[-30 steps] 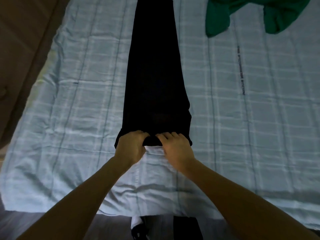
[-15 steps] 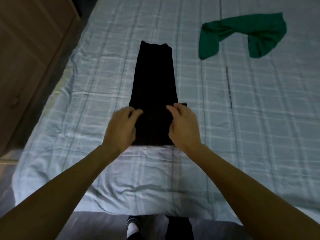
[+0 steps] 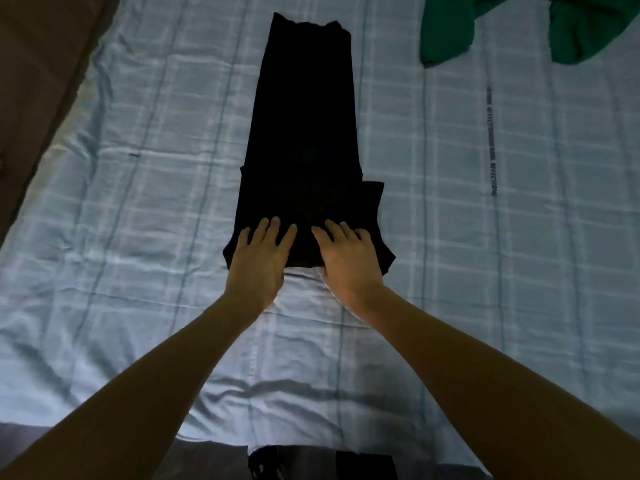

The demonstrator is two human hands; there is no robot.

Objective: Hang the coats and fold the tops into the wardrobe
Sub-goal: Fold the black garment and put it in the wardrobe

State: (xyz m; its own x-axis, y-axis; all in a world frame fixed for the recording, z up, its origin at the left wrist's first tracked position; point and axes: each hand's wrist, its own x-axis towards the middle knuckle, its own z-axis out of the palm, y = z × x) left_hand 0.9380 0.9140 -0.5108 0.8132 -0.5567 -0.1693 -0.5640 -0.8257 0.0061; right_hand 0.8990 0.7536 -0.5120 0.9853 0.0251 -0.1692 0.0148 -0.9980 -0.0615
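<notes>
Both hands, the left hand (image 3: pixel 258 263) and right hand (image 3: pixel 349 263), press flat with fingers spread on the near end of a folded black top (image 3: pixel 304 140) lying on the checked bed (image 3: pixel 138 202), a green garment (image 3: pixel 450 26) well apart.

There is just one camera, worn on the person's head. It looks forward and down, from close above, at the bed (image 3: pixel 485 271). Both arms reach out from the bottom edge. No second view shares the scene.
</notes>
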